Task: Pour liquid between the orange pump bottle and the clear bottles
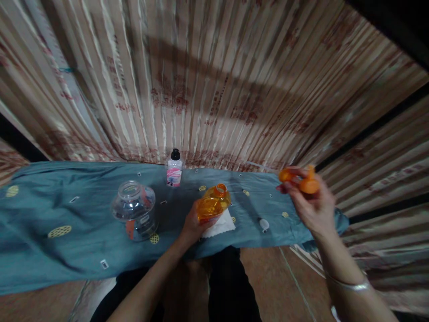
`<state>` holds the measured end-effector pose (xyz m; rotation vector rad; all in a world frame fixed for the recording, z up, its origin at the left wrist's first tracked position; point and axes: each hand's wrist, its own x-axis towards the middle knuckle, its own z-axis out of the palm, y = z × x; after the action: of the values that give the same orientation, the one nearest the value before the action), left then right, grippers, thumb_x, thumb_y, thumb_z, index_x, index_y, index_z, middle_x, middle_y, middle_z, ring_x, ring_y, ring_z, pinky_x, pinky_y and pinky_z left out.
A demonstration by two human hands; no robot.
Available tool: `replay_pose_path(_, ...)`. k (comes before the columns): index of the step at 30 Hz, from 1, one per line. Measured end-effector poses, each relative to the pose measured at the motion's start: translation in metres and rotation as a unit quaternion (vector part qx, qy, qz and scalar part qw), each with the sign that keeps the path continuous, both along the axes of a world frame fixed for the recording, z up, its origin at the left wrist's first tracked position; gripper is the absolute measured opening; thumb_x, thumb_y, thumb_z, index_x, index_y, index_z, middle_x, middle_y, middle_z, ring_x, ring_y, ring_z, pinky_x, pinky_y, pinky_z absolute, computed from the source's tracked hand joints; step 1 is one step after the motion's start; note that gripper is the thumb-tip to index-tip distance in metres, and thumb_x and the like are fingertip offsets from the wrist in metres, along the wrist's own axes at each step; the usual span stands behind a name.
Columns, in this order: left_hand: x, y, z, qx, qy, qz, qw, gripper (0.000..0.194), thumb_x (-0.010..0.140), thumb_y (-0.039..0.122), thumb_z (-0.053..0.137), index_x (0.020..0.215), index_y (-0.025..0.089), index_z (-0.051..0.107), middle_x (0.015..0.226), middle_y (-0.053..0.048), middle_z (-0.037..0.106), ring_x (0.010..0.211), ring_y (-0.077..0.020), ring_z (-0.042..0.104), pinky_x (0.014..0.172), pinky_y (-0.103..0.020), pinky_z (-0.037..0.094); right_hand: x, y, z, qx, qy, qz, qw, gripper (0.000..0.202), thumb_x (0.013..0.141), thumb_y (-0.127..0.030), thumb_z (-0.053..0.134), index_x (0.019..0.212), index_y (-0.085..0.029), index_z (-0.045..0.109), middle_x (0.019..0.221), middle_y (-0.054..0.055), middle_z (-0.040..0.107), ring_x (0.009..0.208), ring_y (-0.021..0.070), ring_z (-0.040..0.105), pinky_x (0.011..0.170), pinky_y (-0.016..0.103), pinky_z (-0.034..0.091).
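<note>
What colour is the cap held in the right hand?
Orange. The cap in the right hand matches the orange bottle; head view.

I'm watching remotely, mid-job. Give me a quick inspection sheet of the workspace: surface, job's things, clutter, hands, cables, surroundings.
Surface: blue-grey cloth with yellow dots, spread flat over the floor.
Job's things: orange bottle, mouth uncapped, standing on a white paper; orange cap, off the bottle.
Clutter: clear glass jar; small pink-labelled bottle with black cap, upright at the back; small white object on the cloth.
Hands: left hand grips the orange bottle; right hand holds the orange cap raised, apart from the bottle.
Cables: nothing seen.
Surroundings: striped curtain behind; tiled floor in front.
</note>
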<state>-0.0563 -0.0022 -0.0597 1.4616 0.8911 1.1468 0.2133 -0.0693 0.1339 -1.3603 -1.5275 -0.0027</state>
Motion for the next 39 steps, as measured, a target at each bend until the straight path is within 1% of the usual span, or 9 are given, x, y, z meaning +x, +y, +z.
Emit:
replay_pose_path(2, 0.001, 0.000, -0.001, 0.007, -0.005, 0.001, 1.000, 0.071, 0.069, 0.049, 0.085, 0.126, 0.019, 0.056, 0.117, -0.011, 0.068, 0.106, -0.0287, 0.066, 0.097, -0.054, 0.053, -0.004, -0.025, 0.032, 0.132, 0.140, 0.009, 0.981, 0.036, 0.078, -0.033, 0.083, 0.110, -0.029, 0.068, 0.110, 0.005, 0.072, 0.068, 0.0195, 0.070, 0.059, 0.037, 0.059)
replay_pose_path(6, 0.001, 0.002, -0.003, 0.022, -0.006, 0.002, 1.000, 0.064, 0.074, 0.049, 0.083, 0.125, 0.019, 0.058, 0.118, -0.011, 0.067, 0.106, -0.0285, 0.066, 0.096, -0.054, 0.054, -0.007, -0.062, 0.069, 0.179, 0.258, -0.001, 0.950, 0.034, 0.062, -0.033, 0.092, 0.092, -0.024, 0.078, 0.092, 0.009, 0.073, 0.056, 0.0152, 0.057, 0.043, 0.028, 0.040)
replay_pose_path(13, 0.001, 0.004, -0.005, 0.024, -0.009, 0.001, 1.000, 0.062, 0.076, 0.047, 0.082, 0.126, 0.019, 0.057, 0.118, -0.011, 0.066, 0.105, -0.0276, 0.066, 0.093, -0.053, 0.056, -0.003, -0.089, 0.063, 0.086, 0.328, -0.007, 0.941, 0.025, 0.071, -0.038, 0.085, 0.095, -0.030, 0.079, 0.090, 0.010, 0.067, 0.064, 0.0190, 0.055, 0.038, 0.028, 0.025)
replay_pose_path(20, 0.002, 0.004, -0.005, 0.028, -0.007, -0.001, 1.000, 0.063, 0.076, 0.045, 0.082, 0.128, 0.019, 0.057, 0.120, -0.011, 0.066, 0.107, -0.0283, 0.065, 0.095, -0.054, 0.055, -0.009, -0.079, 0.042, -0.018, 0.343, 0.036, 0.938, 0.027, 0.075, -0.037, 0.085, 0.100, -0.030, 0.078, 0.084, 0.003, 0.070, 0.052, 0.0118, 0.050, 0.042, 0.026, 0.040)
replay_pose_path(24, 0.002, 0.003, -0.004, 0.026, 0.008, -0.001, 1.000, 0.057, 0.081, 0.043, 0.078, 0.128, 0.019, 0.057, 0.120, -0.011, 0.065, 0.107, -0.0276, 0.065, 0.095, -0.053, 0.055, -0.015, -0.063, 0.068, -0.037, 0.277, 0.049, 0.959, 0.028, 0.074, -0.042, 0.086, 0.097, -0.029, 0.078, 0.083, 0.005, 0.071, 0.051, 0.0128, 0.052, 0.044, 0.029, 0.042)
replay_pose_path(29, 0.000, 0.002, -0.001, 0.027, 0.028, 0.002, 0.999, 0.050, 0.085, 0.042, 0.075, 0.126, 0.019, 0.059, 0.120, -0.010, 0.065, 0.108, -0.0275, 0.064, 0.096, -0.054, 0.054, -0.036, -0.011, 0.110, -0.048, 0.134, 0.092, 0.986, 0.031, 0.077, -0.047, 0.085, 0.097, -0.026, 0.075, 0.077, 0.003, 0.068, 0.056, 0.0142, 0.058, 0.053, 0.030, 0.048)
replay_pose_path(31, -0.001, 0.002, 0.000, 0.031, 0.032, 0.003, 0.999, 0.050, 0.085, 0.043, 0.075, 0.125, 0.019, 0.059, 0.120, -0.010, 0.065, 0.108, -0.0275, 0.064, 0.097, -0.054, 0.053, -0.049, 0.014, 0.107, -0.105, 0.075, 0.141, 0.982, 0.033, 0.079, -0.051, 0.082, 0.095, -0.024, 0.074, 0.076, 0.001, 0.069, 0.061, 0.0140, 0.060, 0.057, 0.028, 0.050)
replay_pose_path(34, -0.001, 0.002, 0.000, 0.035, 0.031, 0.001, 0.999, 0.049, 0.085, 0.044, 0.074, 0.124, 0.019, 0.059, 0.117, -0.010, 0.065, 0.105, -0.0265, 0.065, 0.095, -0.052, 0.054, -0.070, 0.043, 0.080, -0.211, -0.006, 0.226, 0.951, 0.042, 0.083, -0.060, 0.074, 0.091, -0.019, 0.073, 0.081, 0.002, 0.071, 0.073, 0.0173, 0.066, 0.066, 0.029, 0.053)
replay_pose_path(39, 0.000, 0.001, 0.000, 0.032, 0.027, 0.001, 0.999, 0.055, 0.082, 0.046, 0.077, 0.126, 0.018, 0.058, 0.116, -0.010, 0.066, 0.103, -0.0263, 0.065, 0.093, -0.051, 0.055, -0.088, 0.062, 0.031, -0.254, -0.119, 0.216, 0.935, 0.041, 0.090, -0.059, 0.067, 0.093, -0.018, 0.073, 0.080, 0.001, 0.071, 0.076, 0.0176, 0.066, 0.070, 0.027, 0.049)
